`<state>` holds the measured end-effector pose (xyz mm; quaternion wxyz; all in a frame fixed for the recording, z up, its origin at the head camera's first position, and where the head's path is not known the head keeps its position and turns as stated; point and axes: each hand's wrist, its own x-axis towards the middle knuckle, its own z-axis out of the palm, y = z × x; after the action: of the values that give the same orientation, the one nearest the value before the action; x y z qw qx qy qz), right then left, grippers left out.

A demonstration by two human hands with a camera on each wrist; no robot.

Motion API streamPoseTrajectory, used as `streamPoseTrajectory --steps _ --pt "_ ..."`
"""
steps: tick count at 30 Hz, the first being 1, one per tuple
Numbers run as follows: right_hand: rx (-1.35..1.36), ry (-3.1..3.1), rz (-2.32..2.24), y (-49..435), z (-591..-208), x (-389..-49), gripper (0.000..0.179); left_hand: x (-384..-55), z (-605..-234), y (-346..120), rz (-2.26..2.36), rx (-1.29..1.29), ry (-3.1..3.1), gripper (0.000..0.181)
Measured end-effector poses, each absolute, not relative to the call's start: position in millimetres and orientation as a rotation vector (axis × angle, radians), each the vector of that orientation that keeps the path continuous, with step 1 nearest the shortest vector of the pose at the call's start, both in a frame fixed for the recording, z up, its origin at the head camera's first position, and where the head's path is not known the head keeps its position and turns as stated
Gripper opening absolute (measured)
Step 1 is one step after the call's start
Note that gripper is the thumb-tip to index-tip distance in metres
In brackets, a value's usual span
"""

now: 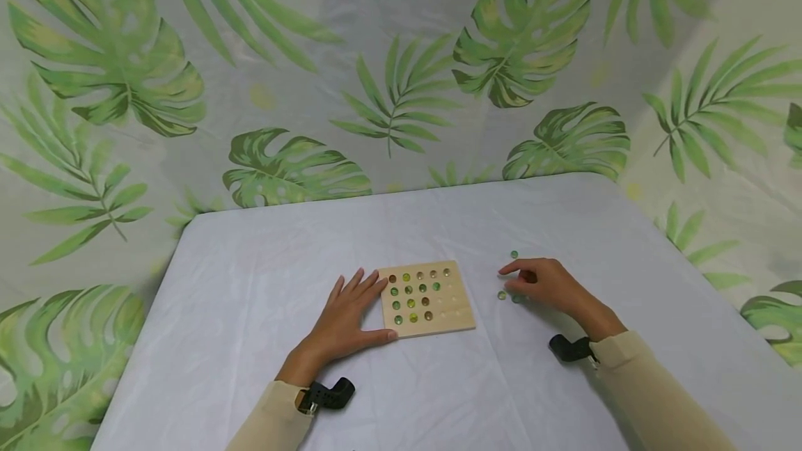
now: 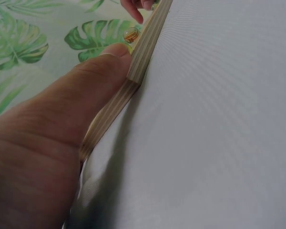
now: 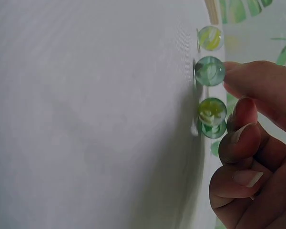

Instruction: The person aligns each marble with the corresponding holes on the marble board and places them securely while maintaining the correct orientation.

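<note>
A light wooden board [image 1: 460, 308] lies on the white cloth, its rows of round hollows partly filled with glass marbles. My left hand [image 1: 347, 315] rests spread along its left edge, the thumb on the near left corner. In the left wrist view that thumb [image 2: 97, 71] overlaps the board's layered edge [image 2: 145, 52], near an amber-streaked marble [image 2: 131, 35]. Right of the board, my right hand [image 1: 548, 287] hovers over loose marbles, index finger extended and other fingers curled. From the right wrist, the thumb tip [image 3: 236, 71] is right at a green marble [image 3: 209, 71]; yellow-green marbles [image 3: 212, 111] stand close by.
One loose green marble [image 1: 514, 254] lies beyond the right hand, and a pale marble [image 1: 502, 295] lies between that hand and the board. The white tablecloth [image 1: 282, 249] covers the table. Behind it hangs a leaf-patterned cloth [image 1: 401, 33].
</note>
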<state>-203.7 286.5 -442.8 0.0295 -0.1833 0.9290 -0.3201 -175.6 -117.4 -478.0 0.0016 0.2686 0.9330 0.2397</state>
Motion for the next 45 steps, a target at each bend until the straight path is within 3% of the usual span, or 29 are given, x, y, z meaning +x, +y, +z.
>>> streamPoseTrajectory --steps 45 --pt "-0.437 2.923 -0.981 315.6 -444.9 -196.0 0.021 -175.5 -477.3 -116.3 0.766 0.835 2.924 0.097"
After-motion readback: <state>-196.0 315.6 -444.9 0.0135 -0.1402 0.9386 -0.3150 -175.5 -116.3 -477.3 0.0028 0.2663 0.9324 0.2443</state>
